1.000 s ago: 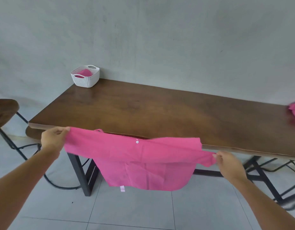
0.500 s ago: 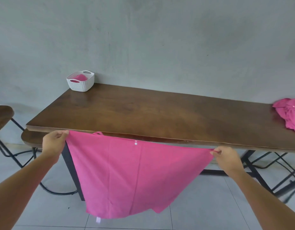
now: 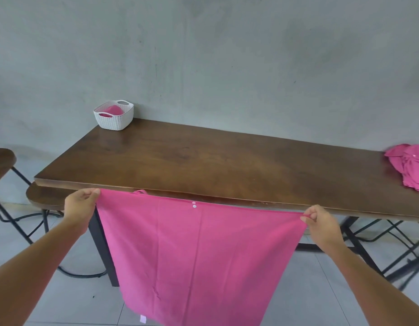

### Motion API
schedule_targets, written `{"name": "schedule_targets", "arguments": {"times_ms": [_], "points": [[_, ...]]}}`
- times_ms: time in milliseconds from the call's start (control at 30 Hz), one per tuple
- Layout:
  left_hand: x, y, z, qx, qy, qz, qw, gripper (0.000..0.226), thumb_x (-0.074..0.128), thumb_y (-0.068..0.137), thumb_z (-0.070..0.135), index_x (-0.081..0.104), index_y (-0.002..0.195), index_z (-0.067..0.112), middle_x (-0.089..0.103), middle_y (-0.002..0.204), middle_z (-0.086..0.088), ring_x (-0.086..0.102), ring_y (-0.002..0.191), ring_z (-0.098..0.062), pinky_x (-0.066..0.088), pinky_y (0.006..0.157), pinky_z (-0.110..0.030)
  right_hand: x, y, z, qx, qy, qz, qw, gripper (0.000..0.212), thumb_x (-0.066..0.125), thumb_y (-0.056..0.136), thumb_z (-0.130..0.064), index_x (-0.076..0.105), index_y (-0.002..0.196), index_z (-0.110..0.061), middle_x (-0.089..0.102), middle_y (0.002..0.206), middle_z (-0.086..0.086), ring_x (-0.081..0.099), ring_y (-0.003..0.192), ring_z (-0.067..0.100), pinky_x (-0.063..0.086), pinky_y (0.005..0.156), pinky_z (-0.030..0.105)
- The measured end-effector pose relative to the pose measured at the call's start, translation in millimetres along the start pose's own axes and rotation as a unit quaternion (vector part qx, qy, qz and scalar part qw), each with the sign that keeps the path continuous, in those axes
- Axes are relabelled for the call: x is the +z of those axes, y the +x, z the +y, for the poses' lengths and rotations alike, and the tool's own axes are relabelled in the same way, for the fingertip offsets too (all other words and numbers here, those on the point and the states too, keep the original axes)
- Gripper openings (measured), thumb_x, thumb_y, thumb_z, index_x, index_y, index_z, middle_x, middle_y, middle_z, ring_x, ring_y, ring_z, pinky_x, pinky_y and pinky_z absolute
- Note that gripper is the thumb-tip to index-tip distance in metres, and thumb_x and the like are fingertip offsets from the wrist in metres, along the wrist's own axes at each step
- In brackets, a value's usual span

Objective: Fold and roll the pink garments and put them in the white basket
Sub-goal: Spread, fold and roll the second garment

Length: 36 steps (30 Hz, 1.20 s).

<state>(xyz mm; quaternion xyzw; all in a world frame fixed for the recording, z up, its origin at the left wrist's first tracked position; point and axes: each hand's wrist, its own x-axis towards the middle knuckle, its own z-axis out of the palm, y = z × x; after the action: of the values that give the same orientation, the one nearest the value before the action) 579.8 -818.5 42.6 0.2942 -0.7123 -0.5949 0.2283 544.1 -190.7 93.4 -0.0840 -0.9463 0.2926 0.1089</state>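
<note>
A pink garment (image 3: 194,257) hangs spread out in front of the table's near edge, with white snap buttons at its top hem. My left hand (image 3: 80,207) pinches its top left corner. My right hand (image 3: 321,223) pinches its top right corner. The cloth hangs flat below my hands, and its lower end runs out of view. The white basket (image 3: 114,115) stands at the table's far left corner with a rolled pink garment (image 3: 113,110) inside. A pile of loose pink garments (image 3: 411,165) lies at the table's right end.
The long brown wooden table (image 3: 215,165) stands against a grey wall. Two wooden stools (image 3: 1,161) with black metal legs stand at the left, one tucked under the table. More black metal legs (image 3: 392,243) show under the table's right side. Grey floor tiles lie below.
The garment, bunched and lifted a second ago, has dropped open and now hangs full length between my hands. My head has tilted so the basket and right pile sit lower in view.
</note>
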Motion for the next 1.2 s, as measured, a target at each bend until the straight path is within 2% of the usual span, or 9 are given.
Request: {"name": "schedule_targets", "arguments": {"times_ms": [100, 200, 300, 400, 633, 733, 867, 1000, 1200], "points": [[3, 8, -2, -0.008, -0.008, 0.002, 1.000, 0.010, 0.066, 0.098, 0.014, 0.069, 0.103, 0.006, 0.069, 0.104, -0.019, 0.061, 0.094, -0.028, 0.051, 0.096, -0.048, 5, 4, 0, -0.001, 0.012, -0.009, 1.000, 0.013, 0.065, 0.094, -0.012, 0.056, 0.102, -0.015, 0.065, 0.066, 0.009, 0.060, 0.074, 0.018, 0.037, 0.070, 0.035], [7, 10, 2, -0.002, 0.003, 0.008, 1.000, 0.001, 0.068, 0.096, 0.011, 0.068, 0.098, 0.011, 0.068, 0.097, -0.014, 0.062, 0.092, -0.028, 0.051, 0.094, -0.048, 15, 12, 2, 0.008, 0.028, 0.005, 1.000, 0.003, 0.065, 0.094, -0.012, 0.064, 0.092, -0.015, 0.066, 0.075, -0.001, 0.062, 0.081, 0.023, 0.037, 0.072, 0.033], [14, 17, 6, 0.001, 0.014, 0.019, 1.000, 0.004, 0.068, 0.096, 0.010, 0.069, 0.099, 0.010, 0.069, 0.098, -0.013, 0.063, 0.094, -0.029, 0.051, 0.095, -0.046, 26, 23, 1, 0.020, 0.051, 0.013, 0.998, 0.014, 0.064, 0.094, -0.011, 0.067, 0.081, -0.015, 0.067, 0.079, -0.001, 0.062, 0.079, 0.019, 0.040, 0.067, 0.033], [22, 26, 11, 0.000, 0.023, 0.022, 0.999, 0.010, 0.067, 0.096, 0.010, 0.071, 0.105, 0.009, 0.069, 0.102, -0.010, 0.063, 0.098, -0.026, 0.048, 0.092, -0.039, 37, 36, -6, 0.038, 0.060, 0.014, 0.997, 0.013, 0.060, 0.096, -0.011, 0.067, 0.086, -0.013, 0.066, 0.082, -0.001, 0.060, 0.081, 0.021, 0.039, 0.068, 0.034], [48, 55, 20, -0.028, 0.047, 0.045, 0.997, 0.020, 0.066, 0.096, 0.010, 0.074, 0.115, 0.007, 0.071, 0.108, -0.008, 0.064, 0.104, -0.023, 0.046, 0.096, -0.033, 68, 75, -19, 0.086, 0.057, 0.024, 0.994, 0.015, 0.054, 0.098, -0.015, 0.064, 0.087, -0.009, 0.063, 0.085, 0.004, 0.058, 0.085, 0.029, 0.039, 0.072, 0.037], [65, 65, 22, -0.041, 0.068, 0.078, 0.994, 0.017, 0.065, 0.097, 0.012, 0.074, 0.111, 0.011, 0.073, 0.107, -0.010, 0.066, 0.100, -0.027, 0.050, 0.092, -0.037, 83, 90, -26, 0.091, 0.033, 0.027, 0.995, 0.016, 0.053, 0.100, -0.016, 0.060, 0.088, -0.010, 0.058, 0.082, 0.004, 0.053, 0.082, 0.029, 0.034, 0.069, 0.035], [86, 78, 19, -0.030, 0.150, 0.093, 0.984, 0.016, 0.058, 0.101, 0.014, 0.071, 0.109, 0.013, 0.071, 0.108, -0.010, 0.065, 0.102, -0.034, 0.052, 0.095, -0.047, 107, 118, -24, 0.110, -0.001, 0.031, 0.993, 0.024, 0.051, 0.101, -0.016, 0.060, 0.080, -0.006, 0.053, 0.071, 0.001, 0.051, 0.076, 0.030, 0.032, 0.058, 0.032], [102, 98, 12, -0.034, 0.291, 0.100, 0.951, 0.028, 0.050, 0.100, 0.012, 0.061, 0.081, 0.029, 0.071, 0.096, -0.008, 0.056, 0.108, -0.040, 0.038, 0.101, -0.051, 135, 145, -20, 0.121, -0.098, 0.017, 0.988, 0.033, 0.048, 0.101, -0.025, 0.072, 0.087, -0.006, 0.064, 0.082, 0.013, 0.057, 0.090, 0.038, 0.048, 0.076, 0.042], [131, 123, 5, -0.050, 0.375, 0.123, 0.917, 0.023, 0.047, 0.097, 0.011, 0.065, 0.093, 0.025, 0.067, 0.106, -0.012, 0.044, 0.111, -0.035, 0.030, 0.094, -0.046, 160, 176, -26, 0.137, -0.148, 0.053, 0.978, 0.029, 0.054, 0.102, -0.030, 0.075, 0.102, -0.009, 0.063, 0.110, 0.021, 0.049, 0.108, 0.042, 0.042, 0.092, 0.050]]}}
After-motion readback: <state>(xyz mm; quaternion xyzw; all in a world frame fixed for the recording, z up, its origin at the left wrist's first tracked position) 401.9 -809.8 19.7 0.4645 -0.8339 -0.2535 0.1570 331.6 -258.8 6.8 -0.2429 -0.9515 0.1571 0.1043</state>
